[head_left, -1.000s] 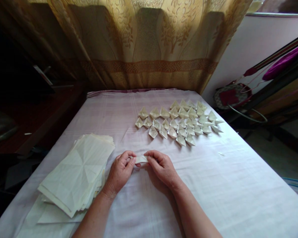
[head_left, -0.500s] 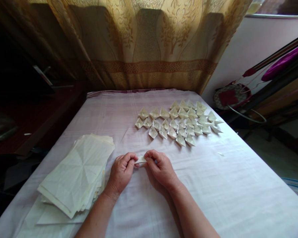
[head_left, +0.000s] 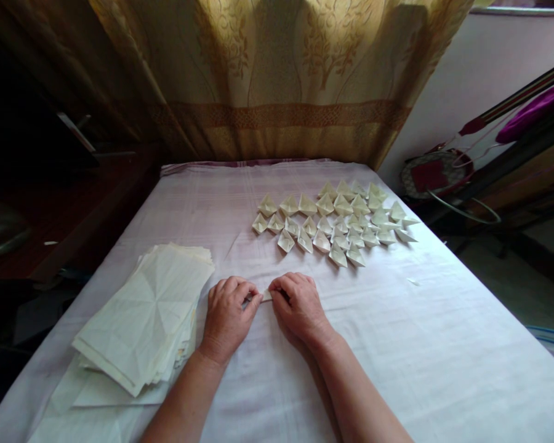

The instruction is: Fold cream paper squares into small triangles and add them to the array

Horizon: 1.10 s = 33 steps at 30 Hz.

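A small folded piece of white paper (head_left: 267, 296) is pinched between my two hands, low over the sheet. My left hand (head_left: 233, 311) grips its left end between thumb and fingers. At the other end, my right hand (head_left: 300, 303) is closed on it with the fingers curled. Only a short strip of the paper shows between the fingertips; the rest is hidden. Beyond my hands, several folded paper boats (head_left: 323, 224) stand in loose rows. To the left of my left hand lies a stack of creased white paper sheets (head_left: 143, 314).
A pale checked cloth (head_left: 397, 357) covers the surface. A paper scrap (head_left: 413, 282) lies to the right. Behind hangs a gold curtain (head_left: 277, 117). A dark red table (head_left: 23, 246) borders the left side; a round patterned bag (head_left: 436, 175) is beyond the right edge.
Both hands have turned more palm-down and drawn closer together. Less of the folded paper shows between them. The view has shifted slightly; the boats and the stack stay in place.
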Tool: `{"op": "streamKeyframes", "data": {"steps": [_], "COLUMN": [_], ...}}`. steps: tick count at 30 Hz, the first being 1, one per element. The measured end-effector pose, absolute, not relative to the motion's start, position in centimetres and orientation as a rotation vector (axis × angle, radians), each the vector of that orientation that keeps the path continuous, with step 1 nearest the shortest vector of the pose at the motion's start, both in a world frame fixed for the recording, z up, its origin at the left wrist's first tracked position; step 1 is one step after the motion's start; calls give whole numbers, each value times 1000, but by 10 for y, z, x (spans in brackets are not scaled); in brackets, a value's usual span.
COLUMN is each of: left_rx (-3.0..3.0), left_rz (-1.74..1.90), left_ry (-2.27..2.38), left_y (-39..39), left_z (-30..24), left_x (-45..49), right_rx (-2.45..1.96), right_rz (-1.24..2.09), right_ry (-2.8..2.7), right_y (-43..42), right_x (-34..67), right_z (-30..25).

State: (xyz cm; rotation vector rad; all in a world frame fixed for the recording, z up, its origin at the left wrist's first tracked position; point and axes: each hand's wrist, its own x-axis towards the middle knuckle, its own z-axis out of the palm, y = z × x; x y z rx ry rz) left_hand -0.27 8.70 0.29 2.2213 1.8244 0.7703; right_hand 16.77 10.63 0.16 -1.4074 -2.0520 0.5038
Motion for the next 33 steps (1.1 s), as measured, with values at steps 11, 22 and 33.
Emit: {"op": "streamKeyframes", "data": {"steps": [11,22,33], "left_rx": [2168,2134,2106], "left_rz": [697,699,668], "left_ry": [1910,1942,1876], "left_y": [87,88,91], "left_z": [2,-2,-2], "left_x": [1,1,-8], "right_rx": [-1579,-1665,-1692], "right_rz": [458,423,449], "right_ry": [-2034,-2013,-1921], "right_y": [104,99,101], "right_x": [163,156,154], "right_z": [6,5,3]}}
